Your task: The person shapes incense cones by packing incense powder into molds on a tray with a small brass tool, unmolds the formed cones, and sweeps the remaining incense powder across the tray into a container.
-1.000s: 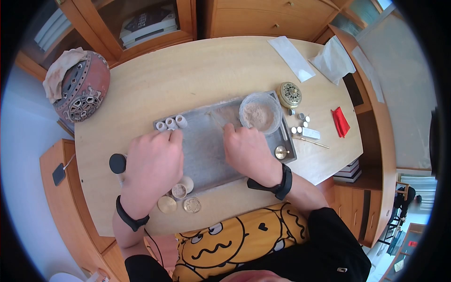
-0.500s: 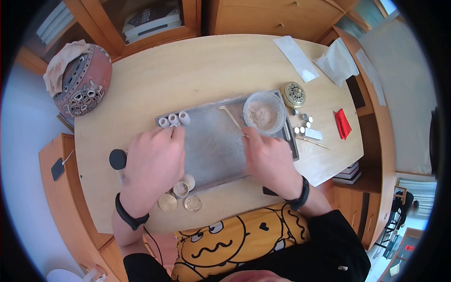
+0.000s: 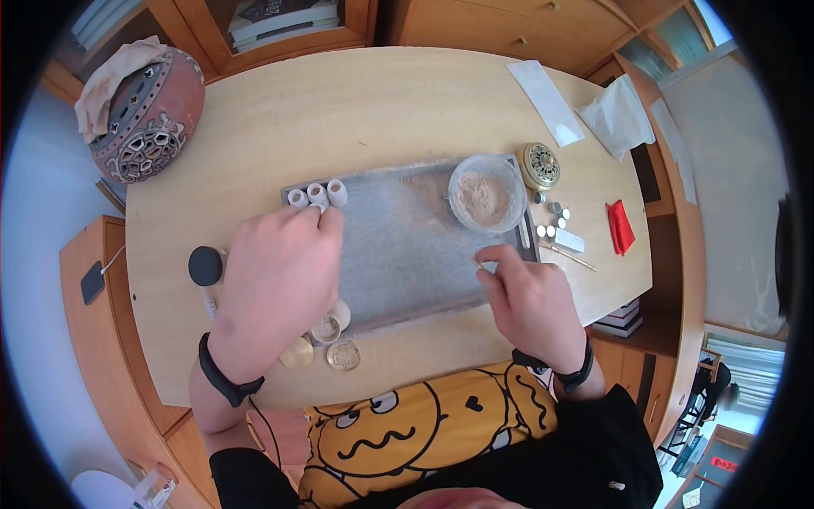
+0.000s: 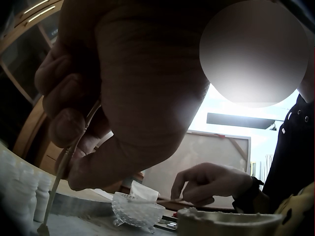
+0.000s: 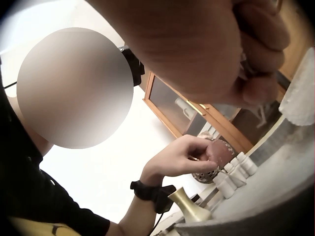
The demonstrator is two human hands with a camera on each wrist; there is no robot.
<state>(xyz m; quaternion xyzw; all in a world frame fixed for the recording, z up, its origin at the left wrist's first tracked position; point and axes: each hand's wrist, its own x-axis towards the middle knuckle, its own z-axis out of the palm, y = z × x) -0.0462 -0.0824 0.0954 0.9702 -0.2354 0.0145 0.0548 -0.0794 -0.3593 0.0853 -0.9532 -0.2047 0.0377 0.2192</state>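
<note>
My left hand [image 3: 284,267] is over the left side of the grey tray [image 3: 398,280]. It pinches a slender, pale metal rod [image 4: 58,182] whose small flat tip points down near the tray surface. Several small white bottles [image 3: 316,193] stand just beyond that hand. At the tray's right front, my right hand [image 3: 538,305] pinches a thin stick-like tool [image 4: 142,200], mostly foreshortened in the head view. A clear glass bowl [image 3: 458,216] of pinkish-beige powder [image 3: 483,195] sits in the tray's far right corner, beyond the right hand.
A small powder-filled cup [image 3: 326,328], brass discs [image 3: 343,355] and a black-lidded jar [image 3: 206,266] are near the left forearm. A brass burner [image 3: 539,165], small vials [image 3: 551,231] and a red pouch [image 3: 621,227] lie right. A large pierced pot [image 3: 153,119] stands far left.
My right hand has moved right and towards me with its tool, away from the tray's middle, now covering the small brass knobbed lid. My left hand stays near the bottles.
</note>
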